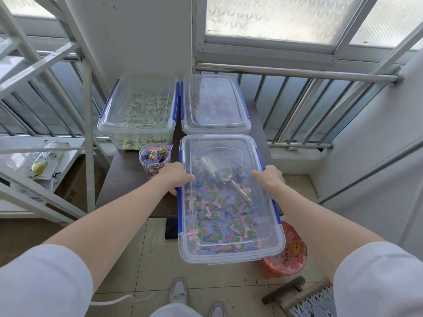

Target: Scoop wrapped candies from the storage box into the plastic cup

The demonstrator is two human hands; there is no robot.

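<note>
A clear storage box [231, 252] with blue latches sits on the dark table, its near end hanging over the table edge. Its clear lid is on. Inside lie many blue and pink wrapped candies [219, 216] and a clear plastic scoop [217, 172]. My left hand [176, 177] grips the box's left rim and my right hand [267, 177] grips the right rim, both about a third of the way along from its far end. The plastic cup [154, 160] stands just left of the box, heaped with the same candies.
Two more lidded boxes stand behind: one with green candies [139, 110], one with brown round sweets [212, 104]. A metal shelf frame [89, 124] rises on the left, a railing [297, 106] on the right. A red-lined bin [288, 255] and a broom [304, 298] are on the floor.
</note>
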